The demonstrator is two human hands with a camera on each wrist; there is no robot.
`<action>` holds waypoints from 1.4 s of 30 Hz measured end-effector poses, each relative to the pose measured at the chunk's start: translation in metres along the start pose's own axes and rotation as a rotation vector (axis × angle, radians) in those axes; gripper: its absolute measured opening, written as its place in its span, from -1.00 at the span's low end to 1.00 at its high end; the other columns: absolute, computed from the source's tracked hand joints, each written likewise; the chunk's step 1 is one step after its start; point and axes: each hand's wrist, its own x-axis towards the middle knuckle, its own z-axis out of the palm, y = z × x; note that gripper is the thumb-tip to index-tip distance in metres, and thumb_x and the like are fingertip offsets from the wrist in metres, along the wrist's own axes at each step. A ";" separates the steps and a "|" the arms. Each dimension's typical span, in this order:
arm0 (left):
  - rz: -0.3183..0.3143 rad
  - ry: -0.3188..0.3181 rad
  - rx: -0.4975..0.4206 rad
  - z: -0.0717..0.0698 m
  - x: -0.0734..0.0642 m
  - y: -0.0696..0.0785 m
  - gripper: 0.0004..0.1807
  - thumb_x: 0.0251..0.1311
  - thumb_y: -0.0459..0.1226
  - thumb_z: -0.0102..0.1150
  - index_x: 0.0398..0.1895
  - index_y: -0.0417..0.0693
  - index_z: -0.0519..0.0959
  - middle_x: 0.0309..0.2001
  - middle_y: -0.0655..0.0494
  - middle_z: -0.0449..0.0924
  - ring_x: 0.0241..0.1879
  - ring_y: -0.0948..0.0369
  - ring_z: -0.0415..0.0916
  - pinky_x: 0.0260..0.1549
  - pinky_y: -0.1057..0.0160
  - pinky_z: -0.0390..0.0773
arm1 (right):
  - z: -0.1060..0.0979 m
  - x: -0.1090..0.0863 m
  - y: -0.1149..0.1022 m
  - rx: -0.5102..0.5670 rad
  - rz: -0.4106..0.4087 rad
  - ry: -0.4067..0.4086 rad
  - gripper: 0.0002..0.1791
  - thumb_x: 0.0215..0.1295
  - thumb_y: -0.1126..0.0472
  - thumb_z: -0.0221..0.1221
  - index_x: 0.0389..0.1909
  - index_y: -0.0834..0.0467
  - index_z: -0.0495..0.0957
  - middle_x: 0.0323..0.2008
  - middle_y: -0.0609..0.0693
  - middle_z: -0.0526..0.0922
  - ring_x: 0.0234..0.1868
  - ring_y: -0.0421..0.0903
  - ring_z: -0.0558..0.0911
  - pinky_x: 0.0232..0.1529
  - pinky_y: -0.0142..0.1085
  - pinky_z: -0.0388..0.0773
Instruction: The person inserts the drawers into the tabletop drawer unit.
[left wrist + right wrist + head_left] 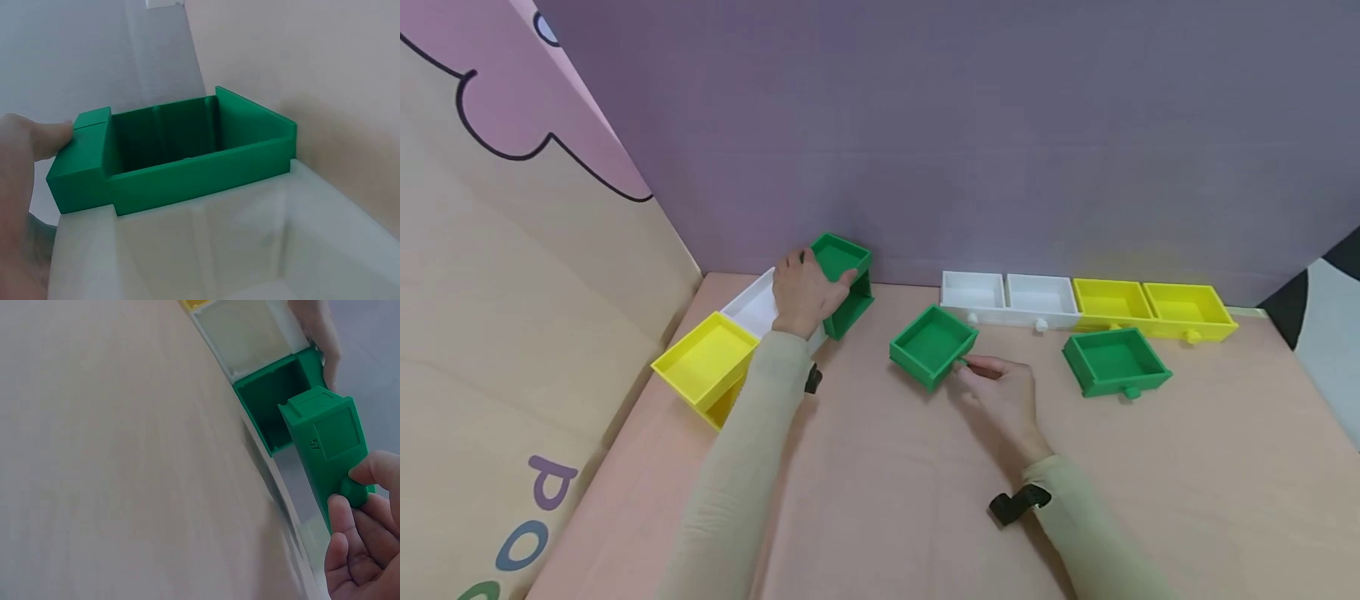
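Observation:
My left hand (805, 292) grips a green drawer case (848, 315), thumb along its edge, at the end of a joined row. That row continues with a white case (752, 307) and a yellow case (706, 358). The green case's front opening faces right and shows hollow in the right wrist view. Thumb and fingers of my right hand (1006, 398) pinch the round knob (354, 490) of a green drawer (932, 343). The drawer is held tilted, its back end toward the green case's opening. Part of the white case is hidden behind my left hand.
Another green drawer (1116, 362) lies on the pink tabletop (880, 500) to the right. Behind it, two white drawers (1041, 296) and two yellow drawers (1183, 304) stand in a line along the purple back wall (970, 142). A cream side panel (512, 317) borders the left.

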 end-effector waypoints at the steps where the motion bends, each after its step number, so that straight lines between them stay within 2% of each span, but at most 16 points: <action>1: -0.004 -0.006 0.002 -0.001 0.000 0.000 0.07 0.42 0.33 -0.02 0.58 -0.43 0.24 0.51 -0.36 0.34 0.49 -0.22 0.27 0.53 -0.10 0.27 | 0.002 0.001 -0.001 0.001 0.002 -0.004 -0.73 0.36 0.22 0.41 0.00 0.27 0.81 -0.03 0.25 0.83 -0.28 -0.53 0.69 -0.18 -0.59 0.62; 8: -0.036 -0.045 -0.005 -0.005 0.001 0.002 0.08 0.41 0.34 0.01 0.61 -0.39 0.20 0.53 -0.34 0.30 0.51 -0.20 0.24 0.55 -0.08 0.24 | 0.018 0.007 -0.007 0.015 0.037 -0.036 -0.69 0.37 0.18 0.40 0.02 0.27 0.80 0.00 0.24 0.82 -0.24 -0.45 0.71 -0.18 -0.59 0.62; 16: -0.043 -0.046 -0.004 -0.005 0.000 0.004 0.09 0.40 0.36 0.01 0.62 -0.37 0.19 0.54 -0.33 0.29 0.53 -0.19 0.22 0.56 -0.08 0.22 | 0.036 0.019 -0.005 0.083 0.095 -0.069 -0.67 0.37 0.19 0.40 0.06 0.29 0.78 0.01 0.25 0.82 -0.28 -0.33 0.77 -0.24 -0.51 0.68; 24: -0.041 -0.009 -0.009 -0.004 0.000 0.002 0.07 0.38 0.35 0.06 0.59 -0.37 0.25 0.51 -0.32 0.35 0.49 -0.19 0.28 0.53 -0.06 0.28 | 0.053 0.034 -0.014 0.050 0.063 -0.073 -0.68 0.35 0.17 0.40 0.04 0.23 0.80 0.01 0.19 0.83 -0.07 -0.19 0.80 -0.14 -0.56 0.63; 32: -0.042 -0.032 -0.008 -0.002 0.000 0.002 0.09 0.40 0.36 0.01 0.61 -0.38 0.20 0.55 -0.35 0.27 0.54 -0.21 0.21 0.58 -0.08 0.22 | 0.070 0.040 -0.016 0.060 0.073 -0.054 -0.70 0.34 0.24 0.40 0.02 0.30 0.79 -0.02 0.26 0.82 -0.28 -0.31 0.77 -0.29 -0.57 0.64; 42: -0.061 -0.029 -0.012 -0.005 0.000 0.003 0.08 0.39 0.36 0.03 0.61 -0.34 0.22 0.55 -0.32 0.28 0.54 -0.19 0.21 0.58 -0.06 0.21 | 0.087 0.047 -0.022 0.022 0.066 -0.044 -0.70 0.35 0.20 0.41 0.01 0.27 0.80 0.00 0.22 0.83 -0.10 -0.08 0.84 -0.29 -0.58 0.61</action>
